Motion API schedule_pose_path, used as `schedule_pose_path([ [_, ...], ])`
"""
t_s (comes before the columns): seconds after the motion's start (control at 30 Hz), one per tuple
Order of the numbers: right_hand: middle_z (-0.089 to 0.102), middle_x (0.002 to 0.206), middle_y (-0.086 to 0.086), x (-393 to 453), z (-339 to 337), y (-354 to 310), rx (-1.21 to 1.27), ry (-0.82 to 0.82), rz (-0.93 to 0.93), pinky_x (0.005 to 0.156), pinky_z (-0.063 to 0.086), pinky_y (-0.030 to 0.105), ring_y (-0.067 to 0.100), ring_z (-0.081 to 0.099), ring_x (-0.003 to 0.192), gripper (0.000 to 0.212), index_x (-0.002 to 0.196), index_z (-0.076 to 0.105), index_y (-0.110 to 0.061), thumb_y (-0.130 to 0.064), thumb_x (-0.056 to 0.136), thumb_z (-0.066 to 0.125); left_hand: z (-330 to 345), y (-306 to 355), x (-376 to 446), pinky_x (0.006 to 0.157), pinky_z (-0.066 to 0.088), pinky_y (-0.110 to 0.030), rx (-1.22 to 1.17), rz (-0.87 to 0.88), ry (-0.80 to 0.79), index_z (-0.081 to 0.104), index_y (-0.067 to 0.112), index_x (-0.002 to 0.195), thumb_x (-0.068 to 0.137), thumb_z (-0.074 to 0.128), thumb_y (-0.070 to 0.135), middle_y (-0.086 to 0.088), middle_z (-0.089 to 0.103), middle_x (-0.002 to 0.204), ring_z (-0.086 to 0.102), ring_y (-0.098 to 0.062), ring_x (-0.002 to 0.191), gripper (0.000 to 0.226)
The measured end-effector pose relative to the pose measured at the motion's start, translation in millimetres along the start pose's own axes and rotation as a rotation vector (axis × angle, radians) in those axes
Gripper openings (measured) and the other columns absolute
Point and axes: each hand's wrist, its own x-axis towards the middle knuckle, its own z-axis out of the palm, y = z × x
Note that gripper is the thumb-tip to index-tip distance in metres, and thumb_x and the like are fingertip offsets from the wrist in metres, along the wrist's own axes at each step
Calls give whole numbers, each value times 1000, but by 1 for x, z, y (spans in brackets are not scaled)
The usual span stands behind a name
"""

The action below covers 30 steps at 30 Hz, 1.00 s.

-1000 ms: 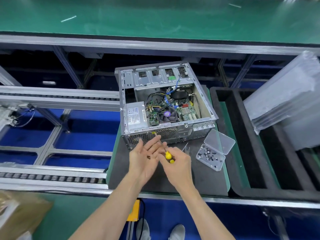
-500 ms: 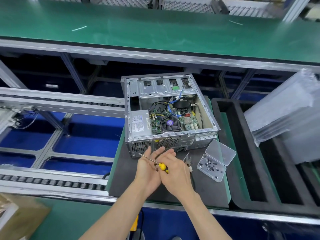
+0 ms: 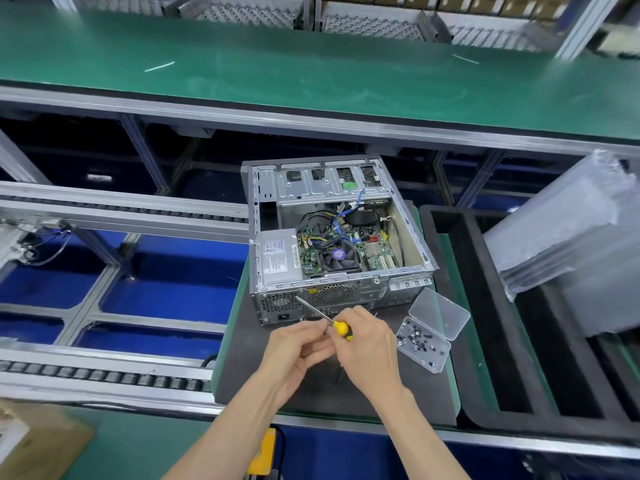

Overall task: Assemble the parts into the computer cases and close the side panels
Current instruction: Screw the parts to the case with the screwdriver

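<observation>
The fingers (image 3: 341, 344) of the right hand (image 3: 369, 344) are seen curled round the yellow handle of a screwdriver (image 3: 341, 328). The fingers of the left hand (image 3: 294, 351) are curled in and meet the handle and the near end of the shaft; whether a screw is also pinched there cannot be told.

The shaft is angled up and left, and its tip is seen at the rear panel of the computer case (image 3: 337, 237), near the perforated vent at that panel's left end. Contact with a screw head cannot be confirmed.

Risks are judged as follows. The tip may slip off a screw head if the shaft is not brought square to the case, and the panel could be scratched. A loose screw could be dropped onto the black mat of the surface (image 3: 242, 375) in front of the case.

The case lies just beyond the fingers, open side up, its side panel not yet fitted. A clear screw box (image 3: 422, 344) lies open to the right of the case's near corner.
</observation>
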Motion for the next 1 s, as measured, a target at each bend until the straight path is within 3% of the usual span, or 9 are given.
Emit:
schedule_pose_path([
  [0.07,55,71,-12,-1,2,-2,91,-23,60,58,47,34,10,53,65,14,81,59,-29,-39,87,67,-3,2,1,72,61,-32,-126,45,56,80,0,89,75,77,9,-26,73,106,74,-32,100,16],
  [0.17,56,65,-10,-8,9,-2,279,-84,92,60,46,33,11,52,63,16,86,62,-29,-43,89,54,-6,7,4,73,61,-30,-322,115,75,79,1,88,79,73,7,-23,74,106,73,-29,103,13],
  [0.27,62,65,-10,-15,14,1,317,-112,87,58,43,25,11,53,60,22,88,67,-29,-41,91,50,-6,13,7,72,61,-29,-394,136,67,69,0,106,92,61,6,-19,74,110,74,-26,102,17],
  [0.37,63,65,-9,-18,14,3,338,-124,101,54,38,16,10,54,58,17,90,71,-27,-32,93,54,-7,17,9,72,61,-29,-365,131,52,63,-3,114,98,54,4,-19,74,112,74,-27,102,20],
  [0.47,63,64,-10,-18,12,4,363,-128,123,53,35,10,7,54,55,15,89,73,-26,-23,95,59,-9,19,9,72,61,-31,-318,146,35,63,-3,113,88,61,7,-20,73,113,73,-29,103,27],
  [0.73,55,64,-28,-25,5,1,283,-67,74,61,37,14,0,53,61,14,101,76,-25,-27,96,63,-10,25,13,69,62,-35,-141,181,56,65,-3,103,98,53,-1,-21,75,98,74,-37,97,13],
  [0.87,60,71,-19,-35,7,-4,261,22,60,61,37,11,-4,51,62,13,104,76,-20,-23,96,67,-4,26,15,68,62,-35,-134,141,71,66,-6,102,95,57,-3,-21,75,94,74,-37,93,12],
  [1.0,47,60,-21,-45,14,-10,283,57,153,59,32,12,1,48,59,11,100,73,-18,-24,98,64,3,24,19,65,62,-36,-187,49,75,68,-7,99,93,61,-3,-22,75,94,75,-36,90,10],
])
